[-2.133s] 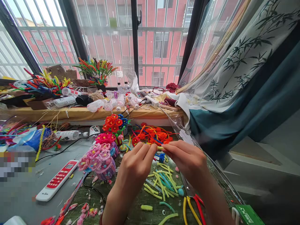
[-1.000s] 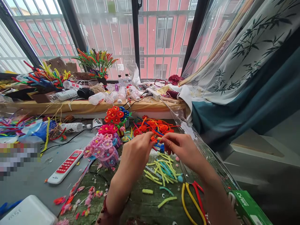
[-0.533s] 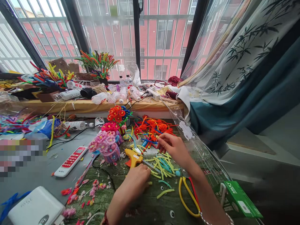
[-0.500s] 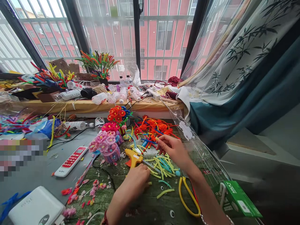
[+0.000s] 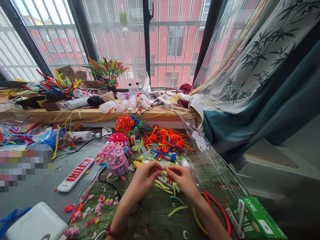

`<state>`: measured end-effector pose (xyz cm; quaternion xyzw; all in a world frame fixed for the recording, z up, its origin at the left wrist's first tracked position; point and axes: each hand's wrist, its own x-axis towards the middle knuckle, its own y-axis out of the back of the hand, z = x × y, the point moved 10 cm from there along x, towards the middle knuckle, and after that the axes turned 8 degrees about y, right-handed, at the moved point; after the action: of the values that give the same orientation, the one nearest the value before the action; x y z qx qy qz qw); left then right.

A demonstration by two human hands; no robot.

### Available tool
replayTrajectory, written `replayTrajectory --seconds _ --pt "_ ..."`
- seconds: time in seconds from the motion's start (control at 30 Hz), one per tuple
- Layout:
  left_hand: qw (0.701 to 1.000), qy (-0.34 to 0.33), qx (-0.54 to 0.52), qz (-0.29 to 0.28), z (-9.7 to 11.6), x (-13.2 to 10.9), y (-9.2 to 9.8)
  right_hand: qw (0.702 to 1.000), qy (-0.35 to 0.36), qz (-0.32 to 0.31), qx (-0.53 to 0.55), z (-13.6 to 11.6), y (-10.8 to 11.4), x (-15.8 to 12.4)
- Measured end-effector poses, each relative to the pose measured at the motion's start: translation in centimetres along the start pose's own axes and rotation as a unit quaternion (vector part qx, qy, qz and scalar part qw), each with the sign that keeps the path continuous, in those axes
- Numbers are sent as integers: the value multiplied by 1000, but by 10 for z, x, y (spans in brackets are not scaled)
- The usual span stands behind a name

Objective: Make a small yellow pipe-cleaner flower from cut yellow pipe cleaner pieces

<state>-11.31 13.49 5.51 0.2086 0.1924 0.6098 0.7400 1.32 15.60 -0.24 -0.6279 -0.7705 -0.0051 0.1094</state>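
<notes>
My left hand (image 5: pixel 146 175) and my right hand (image 5: pixel 183 178) meet over the middle of the table, fingertips pinched together. A short pale yellow pipe cleaner piece (image 5: pixel 165 168) is between them, mostly covered by the fingers. Under and behind my hands lie several cut yellow-green pipe cleaner pieces (image 5: pixel 163 187). The yellow glue gun (image 5: pixel 138 164) lies just behind my left hand, largely hidden by it. Scissors with a red and a yellow handle (image 5: pixel 226 213) are partly under my right forearm. Closer to me lie a loose yellow-green piece (image 5: pixel 177 211) and a googly eye (image 5: pixel 185 234).
Pots of pipe cleaner flowers (image 5: pixel 118 165) stand left of my hands, orange and red pipe cleaners (image 5: pixel 167 136) behind. A red and white remote (image 5: pixel 76 175) and a white power bank (image 5: pixel 36 223) lie left. A green box (image 5: pixel 257 218) stands right. Bottles (image 5: pixel 107 106) crowd the sill.
My left hand has left the glue gun and moved up and right to my right hand. My right hand has come down and nearer, with the small yellow piece.
</notes>
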Motion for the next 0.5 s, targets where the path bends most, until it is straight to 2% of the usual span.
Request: replayTrajectory --seconds 0.23,0.4,0.5 --pt "999 -11 -38 -6 9 18 -8 1000 0 -14 6 -3 2 -3" --pt "999 -11 -25 -28 9 15 -10 1000 3 -25 -15 -6 5 -6" --pt "999 -7 -13 -52 9 11 -14 997 20 -36 -71 -11 5 -9"
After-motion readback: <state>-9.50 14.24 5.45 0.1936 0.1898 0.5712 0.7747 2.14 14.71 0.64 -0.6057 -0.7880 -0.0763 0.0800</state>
